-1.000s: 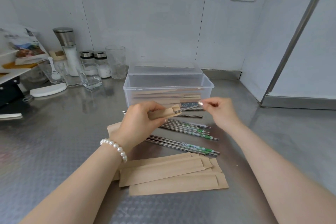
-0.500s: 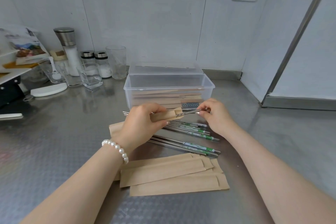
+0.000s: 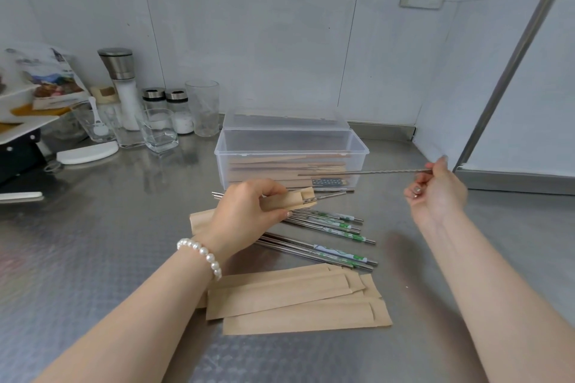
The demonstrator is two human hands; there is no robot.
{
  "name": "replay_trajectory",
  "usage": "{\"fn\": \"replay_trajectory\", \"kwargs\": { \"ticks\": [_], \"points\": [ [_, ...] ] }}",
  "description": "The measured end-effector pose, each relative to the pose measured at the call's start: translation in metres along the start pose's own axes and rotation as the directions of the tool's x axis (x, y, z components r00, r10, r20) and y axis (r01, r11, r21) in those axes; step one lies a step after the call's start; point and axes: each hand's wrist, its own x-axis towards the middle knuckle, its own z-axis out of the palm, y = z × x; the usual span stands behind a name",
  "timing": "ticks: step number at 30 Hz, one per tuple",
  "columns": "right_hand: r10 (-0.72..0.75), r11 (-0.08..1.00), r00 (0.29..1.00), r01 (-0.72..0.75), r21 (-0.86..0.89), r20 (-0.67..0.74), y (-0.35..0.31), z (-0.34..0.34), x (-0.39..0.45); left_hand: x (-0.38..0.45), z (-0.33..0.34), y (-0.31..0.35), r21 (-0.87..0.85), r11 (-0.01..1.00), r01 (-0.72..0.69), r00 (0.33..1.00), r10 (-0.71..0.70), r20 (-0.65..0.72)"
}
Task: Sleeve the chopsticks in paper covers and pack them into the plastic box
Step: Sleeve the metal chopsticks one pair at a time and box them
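Observation:
My left hand grips a brown paper cover above the steel counter. One metal chopstick sticks out of its open end. Off to the right, my right hand pinches a second metal chopstick by its end; the chopstick lies level in the air in front of the clear plastic box. The box holds several sleeved chopsticks. Several loose chopsticks with green-printed bands lie under my left hand. A pile of empty paper covers lies nearer to me.
The box's clear lid stands behind it against the tiled wall. A grinder, shakers and glasses crowd the back left. A white wall panel with a metal post bounds the right side.
My right hand has moved right and slightly up from the cover's mouth, taking one chopstick away with it. My left hand stays put with the cover.

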Motion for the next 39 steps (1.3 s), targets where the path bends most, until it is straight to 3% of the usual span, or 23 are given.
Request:
{"fn": "replay_trajectory", "kwargs": {
  "ticks": [3,18,21,25,28,32,34,37,39],
  "points": [
    [0.011,1.000,0.998,-0.009,0.027,-0.057,-0.003,-0.004,0.003,0.000,0.000,0.000,0.002,1.000,0.008,1.000,-0.008,0.000],
    [-0.105,0.988,0.994,0.100,-0.121,-0.030,0.000,-0.002,-0.005,0.000,0.002,-0.003,-0.008,0.999,0.042,0.999,-0.042,-0.007],
    [-0.081,0.986,0.996,0.085,-0.147,0.030,0.003,0.000,-0.006,-0.001,0.001,-0.001,-0.015,0.999,0.032,0.999,-0.032,0.001],
    [0.108,0.959,0.971,-0.046,-0.279,0.212,0.015,0.003,-0.010,-0.001,0.002,0.002,-0.009,1.000,0.002,1.000,-0.002,0.013],
    [0.244,0.887,0.910,-0.070,-0.457,0.335,0.023,0.006,-0.019,-0.002,0.001,0.002,-0.021,1.000,-0.007,1.000,0.007,0.005],
    [0.318,0.765,0.850,0.031,-0.643,0.420,0.030,0.011,-0.036,-0.002,0.000,0.001,-0.029,1.000,-0.009,1.000,0.009,-0.005],
    [0.268,0.668,0.840,0.191,-0.719,0.472,0.031,0.014,-0.044,-0.002,0.001,0.001,-0.017,1.000,-0.020,1.000,0.020,-0.002],
    [0.142,0.419,0.790,0.498,-0.759,0.596,0.033,0.017,-0.053,-0.002,0.002,0.001,-0.019,0.999,-0.027,1.000,0.027,0.000],
    [0.134,0.348,0.756,0.570,-0.744,0.641,0.034,0.019,-0.056,-0.002,0.002,0.001,-0.019,1.000,-0.025,1.000,0.025,-0.007]
  ]
}}
